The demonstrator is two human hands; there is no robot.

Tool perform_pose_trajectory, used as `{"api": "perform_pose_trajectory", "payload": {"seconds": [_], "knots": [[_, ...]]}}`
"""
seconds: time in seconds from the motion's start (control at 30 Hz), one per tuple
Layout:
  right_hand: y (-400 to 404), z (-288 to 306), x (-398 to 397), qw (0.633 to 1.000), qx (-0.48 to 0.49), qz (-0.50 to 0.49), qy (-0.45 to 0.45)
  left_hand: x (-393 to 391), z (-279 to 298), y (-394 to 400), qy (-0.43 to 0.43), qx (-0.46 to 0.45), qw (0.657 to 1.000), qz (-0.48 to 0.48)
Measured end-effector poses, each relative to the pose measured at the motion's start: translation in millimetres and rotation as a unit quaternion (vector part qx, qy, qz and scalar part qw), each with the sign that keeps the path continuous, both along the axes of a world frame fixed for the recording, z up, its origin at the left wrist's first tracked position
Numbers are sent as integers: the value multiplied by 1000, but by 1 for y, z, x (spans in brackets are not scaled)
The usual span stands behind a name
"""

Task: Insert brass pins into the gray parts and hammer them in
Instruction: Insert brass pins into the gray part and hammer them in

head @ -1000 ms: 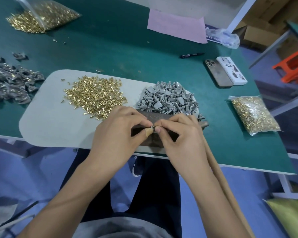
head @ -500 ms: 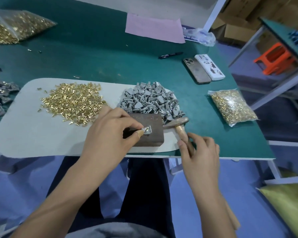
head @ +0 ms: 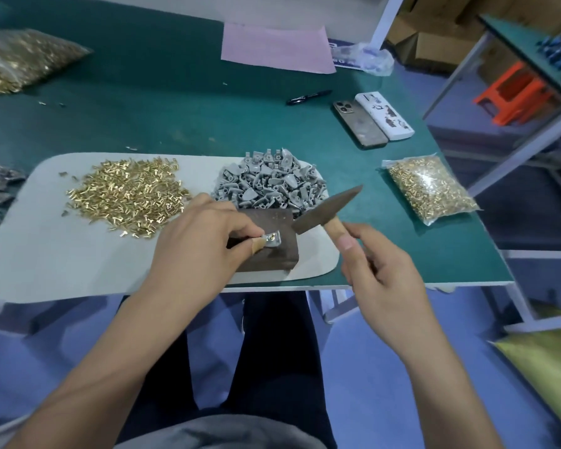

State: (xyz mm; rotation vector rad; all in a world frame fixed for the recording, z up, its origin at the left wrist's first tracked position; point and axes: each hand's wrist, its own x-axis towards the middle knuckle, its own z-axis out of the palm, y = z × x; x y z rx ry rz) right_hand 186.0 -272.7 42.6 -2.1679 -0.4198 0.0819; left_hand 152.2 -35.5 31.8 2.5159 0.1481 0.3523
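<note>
Lifted since half a second ago: hammer (head: 325, 211), head now raised above the dark block (head: 266, 241), wooden handle gripped in the right hand (head: 381, 270). Pinned on that block by thumb and forefinger of the left hand (head: 196, 246): one gray part (head: 273, 238) with one brass pin (head: 272, 235) seated in it. Just beyond, one heap of gray parts (head: 268, 183); to its left, one heap of loose pins (head: 128, 196), both on a pale mat (head: 42, 254) over the green table (head: 162, 102). Two bags of pins: near right (head: 429, 189), far left (head: 20, 59). Two phones (head: 373, 119), one pen (head: 308, 97), one pink sheet (head: 277, 47) farther off. Near table edge just below the block; blue floor (head: 370, 367) underneath.
</note>
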Motion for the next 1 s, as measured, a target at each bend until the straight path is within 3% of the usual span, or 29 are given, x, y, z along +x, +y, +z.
{"api": "perform_pose_trajectory", "payload": {"seconds": [0.2,0.37,0.53,0.63,0.8,0.93,1.0], "knots": [[11,11,0,988,-133,-25,-78,1,1,2,3,-8,1000,-4],[19,15,0,995,-65,-16,-72,3,3,3,1,4,1000,-9],[19,9,-3,991,-118,-21,-62,3,3,4,3,7,1000,-13],[20,14,-6,994,-36,-46,-96,3,3,5,0,11,1000,-14],[22,12,-8,983,-162,-17,-85,2,4,5,5,16,1000,-10],[22,16,-8,991,-32,-66,-112,3,5,4,5,20,1000,-6],[24,12,-9,991,-102,-28,-82,3,5,5,11,26,1000,-4]]}}
